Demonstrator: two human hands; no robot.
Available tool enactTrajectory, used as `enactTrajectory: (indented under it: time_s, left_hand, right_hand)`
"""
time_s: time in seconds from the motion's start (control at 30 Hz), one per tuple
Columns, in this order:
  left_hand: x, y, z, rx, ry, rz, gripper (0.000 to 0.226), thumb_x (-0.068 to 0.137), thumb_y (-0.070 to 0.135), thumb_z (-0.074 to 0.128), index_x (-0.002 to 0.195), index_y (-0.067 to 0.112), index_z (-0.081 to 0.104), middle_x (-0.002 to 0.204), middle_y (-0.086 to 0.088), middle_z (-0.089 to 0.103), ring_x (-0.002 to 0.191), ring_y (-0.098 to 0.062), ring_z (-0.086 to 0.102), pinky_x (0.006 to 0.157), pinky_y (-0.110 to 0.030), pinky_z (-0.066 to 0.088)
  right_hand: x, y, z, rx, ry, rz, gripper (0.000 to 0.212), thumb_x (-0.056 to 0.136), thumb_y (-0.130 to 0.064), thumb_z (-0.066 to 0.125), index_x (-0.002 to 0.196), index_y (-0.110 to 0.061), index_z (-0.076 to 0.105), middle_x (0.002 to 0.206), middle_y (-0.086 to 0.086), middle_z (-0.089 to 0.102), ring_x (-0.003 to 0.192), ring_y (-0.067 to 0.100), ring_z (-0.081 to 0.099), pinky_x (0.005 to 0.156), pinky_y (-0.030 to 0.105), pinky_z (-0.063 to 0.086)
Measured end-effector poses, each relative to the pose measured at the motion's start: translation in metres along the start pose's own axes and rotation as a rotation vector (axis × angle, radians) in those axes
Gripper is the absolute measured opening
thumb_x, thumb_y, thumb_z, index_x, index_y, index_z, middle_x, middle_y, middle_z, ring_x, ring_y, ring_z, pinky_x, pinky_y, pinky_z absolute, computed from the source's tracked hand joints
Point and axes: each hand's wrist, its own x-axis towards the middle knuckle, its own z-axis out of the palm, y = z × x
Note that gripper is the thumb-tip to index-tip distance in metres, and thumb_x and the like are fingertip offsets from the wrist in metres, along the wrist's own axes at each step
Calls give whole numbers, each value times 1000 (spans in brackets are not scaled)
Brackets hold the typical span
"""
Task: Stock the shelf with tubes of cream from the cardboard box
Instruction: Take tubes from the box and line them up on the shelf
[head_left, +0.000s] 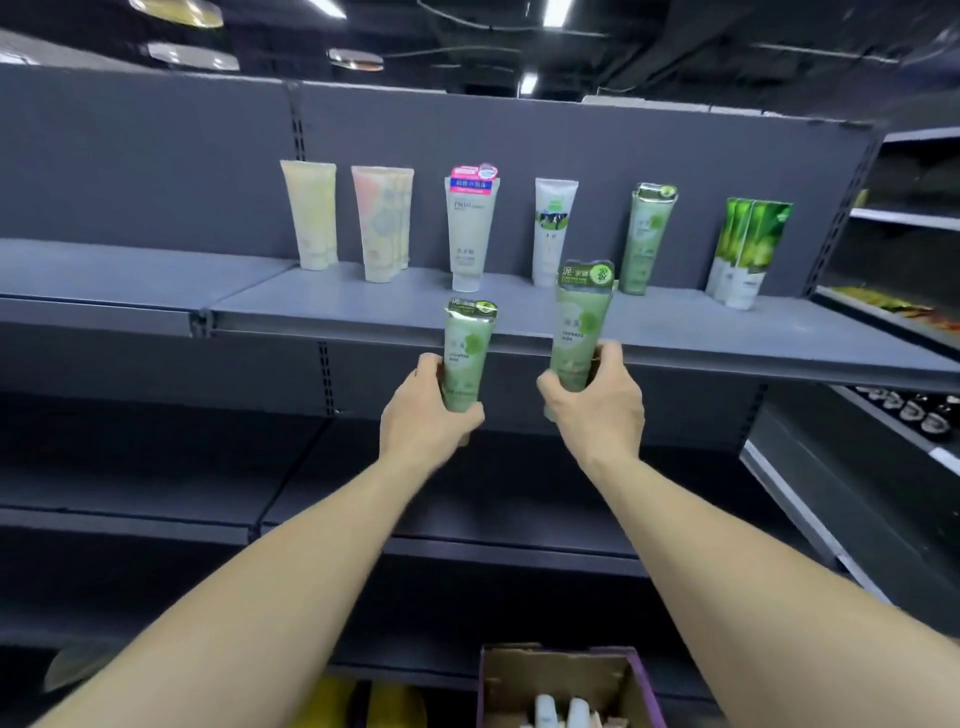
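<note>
Left hand (423, 410) grips green tube (466, 353) upright by cap end, in front of shelf (363, 306) front edge. Right hand (597, 402) grips second green tube (579, 325) upright, higher, top overlapping shelf board. Matching green tube (649, 239) stands at back of shelf, toward right end, in row with other tubes. Cardboard box (566, 686) at bottom, white tubes (561, 712) inside.

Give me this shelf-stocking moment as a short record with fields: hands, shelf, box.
left hand: left hand grips a green tube, upright
right hand: right hand grips a second green tube, held higher
shelf: grey shelf carries six product groups standing in a row, including a matching green tube
box: cardboard box below, white tubes inside
</note>
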Motion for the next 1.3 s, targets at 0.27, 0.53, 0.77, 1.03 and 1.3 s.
enactTrajectory:
  time_s: [0.27, 0.53, 0.77, 1.03, 1.3]
  left_hand:
    - [25, 60, -29, -33, 111, 116, 48, 71, 41, 72, 113, 31, 50, 94, 11, 62, 83, -15, 61, 70, -32, 48]
    - [56, 112, -14, -86, 161, 44, 51, 74, 36, 74, 117, 24, 50, 109, 5, 64, 94, -21, 63, 74, -36, 53]
    - [72, 150, 23, -120, 159, -7, 50, 75, 35, 78, 112, 16, 50, 109, 0, 63, 95, -23, 61, 79, -36, 52]
    - [93, 184, 78, -147, 132, -13, 55, 73, 35, 80, 114, 13, 50, 113, -2, 64, 101, -24, 62, 77, -35, 49]
    - [121, 194, 105, -149, 111, 8, 50, 74, 33, 80, 110, 16, 50, 112, 0, 64, 101, -23, 62, 82, -38, 53]
  right_hand:
    - [38, -33, -22, -8, 40, 39, 32, 79, -41, 65, 102, -27, 49, 82, -12, 59, 75, 15, 58, 68, 32, 46]
    - [71, -33, -52, 2, 53, 27, 37, 83, -38, 64, 117, -29, 52, 92, -8, 60, 85, 19, 59, 68, 30, 43]
    - [118, -10, -86, -11, 91, 28, 38, 85, -36, 67, 120, -25, 55, 104, -6, 65, 90, 19, 60, 75, 32, 48]
    - [177, 25, -88, -81, 57, 69, 38, 85, -35, 69, 117, -21, 54, 111, 0, 66, 98, 24, 61, 77, 32, 47]
    - [221, 30, -63, -74, 5, 92, 43, 83, -31, 73, 118, -14, 54, 110, 3, 66, 96, 25, 61, 72, 30, 41]
